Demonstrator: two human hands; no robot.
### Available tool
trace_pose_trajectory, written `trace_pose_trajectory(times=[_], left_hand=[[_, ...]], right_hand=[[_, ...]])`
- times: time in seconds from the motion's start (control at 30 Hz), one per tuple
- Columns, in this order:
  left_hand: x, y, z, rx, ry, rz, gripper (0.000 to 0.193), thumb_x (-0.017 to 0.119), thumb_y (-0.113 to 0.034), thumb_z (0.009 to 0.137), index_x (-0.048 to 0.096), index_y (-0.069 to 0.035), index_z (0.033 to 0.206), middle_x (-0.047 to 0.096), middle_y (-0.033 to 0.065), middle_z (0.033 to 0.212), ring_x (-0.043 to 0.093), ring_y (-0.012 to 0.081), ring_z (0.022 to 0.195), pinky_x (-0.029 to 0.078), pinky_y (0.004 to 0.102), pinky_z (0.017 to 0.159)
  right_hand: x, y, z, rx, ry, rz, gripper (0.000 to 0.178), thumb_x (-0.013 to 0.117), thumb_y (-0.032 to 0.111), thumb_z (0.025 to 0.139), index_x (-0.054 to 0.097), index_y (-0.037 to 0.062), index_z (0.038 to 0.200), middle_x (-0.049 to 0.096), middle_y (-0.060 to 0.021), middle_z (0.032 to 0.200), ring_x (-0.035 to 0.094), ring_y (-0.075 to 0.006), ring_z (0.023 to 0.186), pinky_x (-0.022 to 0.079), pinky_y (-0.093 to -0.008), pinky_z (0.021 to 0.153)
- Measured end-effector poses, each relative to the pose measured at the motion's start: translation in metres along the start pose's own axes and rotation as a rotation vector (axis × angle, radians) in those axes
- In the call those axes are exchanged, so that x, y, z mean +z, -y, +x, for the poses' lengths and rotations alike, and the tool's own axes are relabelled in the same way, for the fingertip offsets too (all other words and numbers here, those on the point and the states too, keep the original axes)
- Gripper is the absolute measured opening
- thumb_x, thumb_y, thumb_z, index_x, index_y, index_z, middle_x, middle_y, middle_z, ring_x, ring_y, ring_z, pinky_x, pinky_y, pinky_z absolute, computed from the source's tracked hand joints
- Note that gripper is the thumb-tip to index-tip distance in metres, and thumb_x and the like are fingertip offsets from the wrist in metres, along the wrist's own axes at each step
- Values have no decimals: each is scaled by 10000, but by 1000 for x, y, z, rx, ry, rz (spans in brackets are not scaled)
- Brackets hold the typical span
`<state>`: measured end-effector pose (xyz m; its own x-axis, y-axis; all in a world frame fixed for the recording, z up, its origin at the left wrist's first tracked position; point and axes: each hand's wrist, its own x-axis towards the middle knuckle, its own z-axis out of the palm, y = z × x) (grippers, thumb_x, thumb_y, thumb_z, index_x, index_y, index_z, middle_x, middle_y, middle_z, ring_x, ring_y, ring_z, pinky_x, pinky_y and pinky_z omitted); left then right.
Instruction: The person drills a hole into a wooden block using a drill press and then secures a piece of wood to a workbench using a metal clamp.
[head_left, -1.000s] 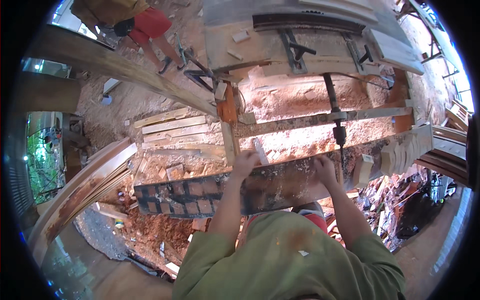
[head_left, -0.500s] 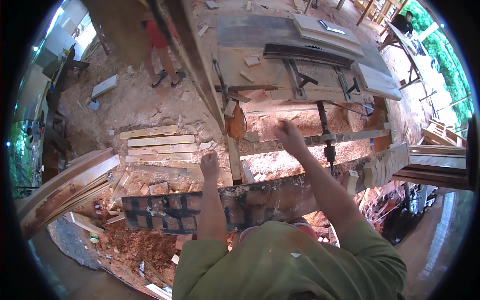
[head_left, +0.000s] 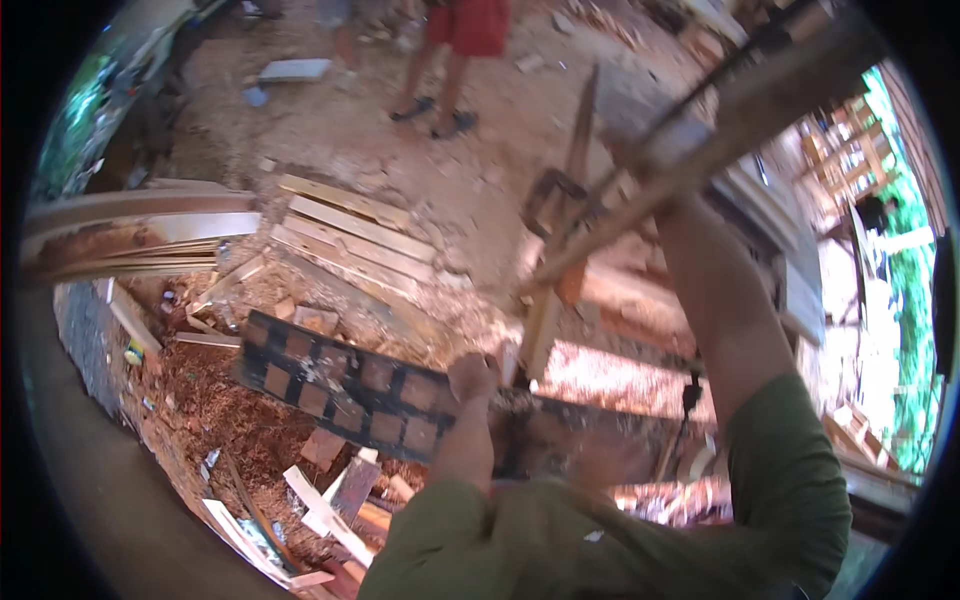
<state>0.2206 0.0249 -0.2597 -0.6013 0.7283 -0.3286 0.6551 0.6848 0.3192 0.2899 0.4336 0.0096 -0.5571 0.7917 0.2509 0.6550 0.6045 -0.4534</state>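
Observation:
My left hand [head_left: 473, 377] is closed above the edge of a long dark board with a painted grid of squares [head_left: 375, 385]. What its fingers hold, if anything, is hidden; a small pale wood piece [head_left: 509, 358] stands right beside it. My right arm stretches forward to the far side of the bench. My right hand [head_left: 632, 160] is smeared by motion and partly behind a slanting wooden post [head_left: 700, 165], so its grip is unclear. A dark C-shaped metal piece [head_left: 548, 200] is left of that hand, by an upright pale wood strip [head_left: 540, 335].
Several pale wood slats [head_left: 360, 235] lie on the dusty ground to the left. A stack of long planks [head_left: 150, 230] juts in at far left. Offcuts [head_left: 330, 515] litter the ground near me. A person in red shorts [head_left: 470, 25] stands ahead.
My view has swung left. My right hand has reached farther forward, toward the post. My left hand has come back to the dark board, still closed. The person in red shorts shows more fully.

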Motion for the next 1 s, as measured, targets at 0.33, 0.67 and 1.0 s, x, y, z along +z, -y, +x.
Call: trace_pose_trajectory(times=[0.33, 0.67, 1.0], left_hand=[[4, 3, 0, 28, -3, -44, 393, 492, -365, 895, 737, -57, 894, 719, 143, 943, 679, 307, 918, 491, 454, 878], [-5, 6, -3, 1, 43, -95, 380, 487, -356, 897, 740, -74, 921, 717, 121, 957, 659, 301, 965, 473, 463, 877], [-9, 8, -6, -22, 46, -79, 384, 502, -350, 869, 737, -49, 909, 722, 148, 954, 680, 307, 941, 512, 458, 848]], right_hand=[[19, -9, 9, -190, -51, -409, 220, 660, 217, 851, 557, 24, 867, 589, -158, 730, 587, -369, 679, 483, -450, 630], [3, 25, -21, -364, -143, -215, 302, 657, 281, 892, 576, 26, 752, 583, -167, 693, 616, -377, 727, 496, -452, 731], [45, -18, -91, 506, -165, 1800, 586, 645, 523, 896, 430, 172, 1313, 461, -124, 1306, 507, -337, 1155, 490, -630, 825]])
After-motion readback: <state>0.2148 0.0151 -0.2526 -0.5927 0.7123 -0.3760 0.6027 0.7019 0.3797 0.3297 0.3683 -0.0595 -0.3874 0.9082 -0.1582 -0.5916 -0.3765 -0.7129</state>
